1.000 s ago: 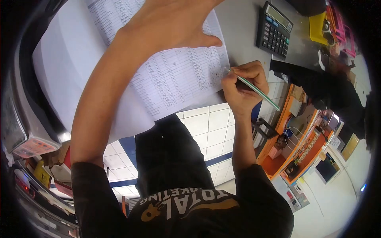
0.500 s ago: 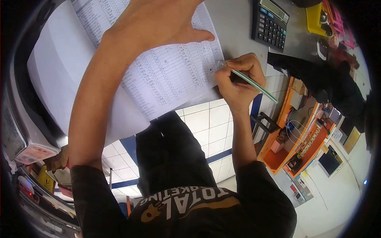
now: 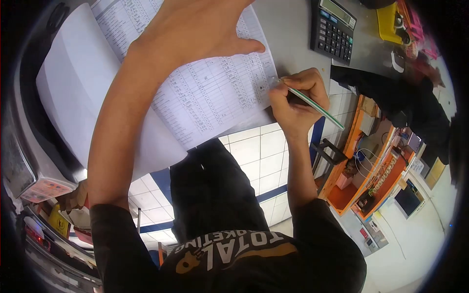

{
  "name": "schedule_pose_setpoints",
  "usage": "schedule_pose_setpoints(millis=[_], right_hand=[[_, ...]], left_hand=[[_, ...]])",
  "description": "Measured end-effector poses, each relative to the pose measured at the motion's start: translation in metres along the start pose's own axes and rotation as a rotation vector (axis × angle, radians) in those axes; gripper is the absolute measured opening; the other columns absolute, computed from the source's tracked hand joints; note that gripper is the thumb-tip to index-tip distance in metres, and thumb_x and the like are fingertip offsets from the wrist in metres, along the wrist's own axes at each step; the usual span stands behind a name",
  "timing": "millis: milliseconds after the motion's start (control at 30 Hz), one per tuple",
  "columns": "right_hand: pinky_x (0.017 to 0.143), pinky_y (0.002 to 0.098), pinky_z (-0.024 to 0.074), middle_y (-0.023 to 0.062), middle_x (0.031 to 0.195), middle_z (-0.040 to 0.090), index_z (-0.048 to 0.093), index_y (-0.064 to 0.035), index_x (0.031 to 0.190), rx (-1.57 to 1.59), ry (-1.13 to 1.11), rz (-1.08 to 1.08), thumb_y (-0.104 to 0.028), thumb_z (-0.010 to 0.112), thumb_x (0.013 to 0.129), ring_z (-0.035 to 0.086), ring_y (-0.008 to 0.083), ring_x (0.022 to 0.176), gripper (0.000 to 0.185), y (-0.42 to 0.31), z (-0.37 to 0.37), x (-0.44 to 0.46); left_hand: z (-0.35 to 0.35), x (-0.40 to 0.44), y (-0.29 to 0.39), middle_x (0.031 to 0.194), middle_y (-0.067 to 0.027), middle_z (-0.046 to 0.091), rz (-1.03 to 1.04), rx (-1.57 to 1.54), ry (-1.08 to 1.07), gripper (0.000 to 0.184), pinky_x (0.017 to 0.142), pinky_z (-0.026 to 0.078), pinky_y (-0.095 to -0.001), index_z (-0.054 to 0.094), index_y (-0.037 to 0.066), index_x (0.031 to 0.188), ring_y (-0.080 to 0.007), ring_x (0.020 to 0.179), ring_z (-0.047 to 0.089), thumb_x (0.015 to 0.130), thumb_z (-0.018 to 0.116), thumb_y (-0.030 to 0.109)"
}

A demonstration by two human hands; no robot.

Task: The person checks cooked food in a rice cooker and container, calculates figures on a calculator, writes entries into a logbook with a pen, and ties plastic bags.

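Note:
My left hand [image 3: 202, 29] lies across the upper part of an open ledger [image 3: 195, 119], palm down, its thumb stretched out to the right. The other fingers run past the top edge of the view. Printed tables with handwritten figures fill the ledger's page, and a blank white sheet [image 3: 73, 83] curls at its left. In my right hand [image 3: 303, 100] is a pen [image 3: 320, 110] with green and white stripes, pinched near its tip at the page's right edge. The pen's tip is partly hidden by my fingers.
A black calculator [image 3: 333, 31] rests on the grey metal counter [image 3: 288, 34], right of the ledger. Farther right are a yellow tray [image 3: 387, 24], a dark cloth-like item [image 3: 391, 93] and an orange shelf unit [image 3: 342, 195]. A metal-cased machine [image 3: 46, 171] stands at the left.
The whole view has shifted slightly, so everything appears a little farther right. Both hands keep nearly the same pose on the ledger, and the pen stays in my right hand.

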State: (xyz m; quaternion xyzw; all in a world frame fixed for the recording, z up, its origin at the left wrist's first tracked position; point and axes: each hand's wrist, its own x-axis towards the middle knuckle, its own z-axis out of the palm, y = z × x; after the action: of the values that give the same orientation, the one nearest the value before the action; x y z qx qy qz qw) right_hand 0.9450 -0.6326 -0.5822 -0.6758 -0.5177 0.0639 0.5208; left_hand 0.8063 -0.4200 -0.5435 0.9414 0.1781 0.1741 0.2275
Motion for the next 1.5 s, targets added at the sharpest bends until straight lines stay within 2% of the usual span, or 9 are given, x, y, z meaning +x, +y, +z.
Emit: schedule_pose_setpoints(millis=[200, 600, 667, 1000, 1067, 1133, 1167, 1233, 1500], right_hand=[[0.055, 0.0212, 0.0463, 0.0072, 0.075, 0.061, 0.062, -0.0015, 0.077, -0.003, -0.004, -0.041, -0.002, 0.078, 0.069, 0.061, 0.0116, 0.058, 0.018, 0.003, 0.001, 0.001], [0.056, 0.0208, 0.0464, 0.0068, 0.074, 0.059, 0.061, -0.0028, 0.077, -0.025, 0.003, -0.011, -0.005, 0.079, 0.069, 0.061, 0.0123, 0.058, 0.020, 0.000, 0.002, 0.001], [0.056, 0.0209, 0.0462, 0.0067, 0.074, 0.059, 0.061, -0.0027, 0.077, -0.027, 0.006, -0.015, -0.005, 0.079, 0.069, 0.061, 0.0123, 0.058, 0.020, 0.001, 0.002, 0.001], [0.056, 0.0222, 0.0446, 0.0073, 0.076, 0.058, 0.060, -0.0013, 0.077, 0.025, 0.006, 0.026, -0.002, 0.077, 0.069, 0.058, 0.0109, 0.060, 0.019, 0.002, -0.003, -0.006], [0.057, 0.0224, 0.0444, 0.0075, 0.077, 0.058, 0.060, -0.0011, 0.078, 0.047, 0.000, 0.028, -0.001, 0.076, 0.069, 0.057, 0.0106, 0.061, 0.019, 0.001, -0.006, -0.007], [0.075, 0.0246, 0.0510, 0.0077, 0.086, 0.060, 0.057, -0.0028, 0.081, 0.035, -0.098, 0.092, 0.010, 0.069, 0.075, 0.062, 0.0125, 0.078, 0.018, -0.006, -0.010, -0.008], [0.075, 0.0246, 0.0510, 0.0077, 0.086, 0.060, 0.057, -0.0028, 0.081, 0.035, -0.098, 0.093, 0.010, 0.069, 0.075, 0.062, 0.0125, 0.078, 0.018, -0.005, -0.008, -0.008], [0.058, 0.0228, 0.0448, 0.0077, 0.078, 0.060, 0.060, -0.0011, 0.078, 0.047, -0.029, 0.043, -0.001, 0.077, 0.069, 0.059, 0.0114, 0.063, 0.019, -0.001, -0.004, -0.005], [0.056, 0.0219, 0.0445, 0.0072, 0.075, 0.060, 0.061, -0.0019, 0.078, -0.017, -0.060, -0.037, -0.004, 0.078, 0.069, 0.060, 0.0122, 0.060, 0.019, 0.003, -0.005, -0.003]], left_hand=[[0.001, -0.001, 0.000, 0.096, -0.0217, 0.067, 0.034, 0.006, 0.068, 0.053, 0.089, 0.049, -0.0481, 0.062, -0.002, 0.101, -0.0410, 0.100, 0.063, 0.071, 0.087, 0.034], [-0.004, 0.003, 0.001, 0.097, -0.0225, 0.067, -0.039, 0.008, -0.084, 0.053, 0.088, 0.050, -0.0482, 0.062, -0.003, 0.101, -0.0418, 0.100, 0.063, 0.071, 0.086, 0.034], [-0.001, -0.001, 0.002, 0.102, -0.0235, 0.068, 0.007, -0.003, 0.031, 0.056, 0.092, 0.049, -0.0482, 0.063, -0.003, 0.105, -0.0422, 0.104, 0.062, 0.071, 0.086, 0.034], [-0.001, 0.000, 0.000, 0.104, -0.0239, 0.068, 0.008, -0.026, 0.045, 0.056, 0.093, 0.048, -0.0484, 0.064, -0.003, 0.107, -0.0422, 0.105, 0.062, 0.071, 0.086, 0.033], [-0.007, 0.003, 0.002, 0.102, -0.0237, 0.068, -0.046, -0.024, -0.084, 0.054, 0.090, 0.049, -0.0484, 0.064, -0.003, 0.104, -0.0421, 0.103, 0.063, 0.070, 0.086, 0.033], [-0.004, 0.001, 0.001, 0.101, -0.0236, 0.068, -0.025, -0.023, -0.048, 0.053, 0.089, 0.050, -0.0485, 0.064, -0.002, 0.103, -0.0421, 0.102, 0.063, 0.070, 0.086, 0.032], [-0.003, 0.000, 0.000, 0.100, -0.0234, 0.068, -0.001, -0.021, -0.013, 0.053, 0.088, 0.050, -0.0486, 0.063, -0.002, 0.102, -0.0421, 0.101, 0.064, 0.070, 0.086, 0.032], [-0.001, -0.001, 0.000, 0.100, -0.0232, 0.068, 0.010, -0.019, 0.016, 0.052, 0.087, 0.050, -0.0488, 0.063, -0.002, 0.102, -0.0420, 0.100, 0.064, 0.070, 0.086, 0.032], [-0.001, -0.001, 0.000, 0.101, -0.0235, 0.068, 0.017, -0.022, 0.047, 0.053, 0.090, 0.050, -0.0489, 0.063, -0.003, 0.103, -0.0426, 0.101, 0.063, 0.071, 0.087, 0.032]])
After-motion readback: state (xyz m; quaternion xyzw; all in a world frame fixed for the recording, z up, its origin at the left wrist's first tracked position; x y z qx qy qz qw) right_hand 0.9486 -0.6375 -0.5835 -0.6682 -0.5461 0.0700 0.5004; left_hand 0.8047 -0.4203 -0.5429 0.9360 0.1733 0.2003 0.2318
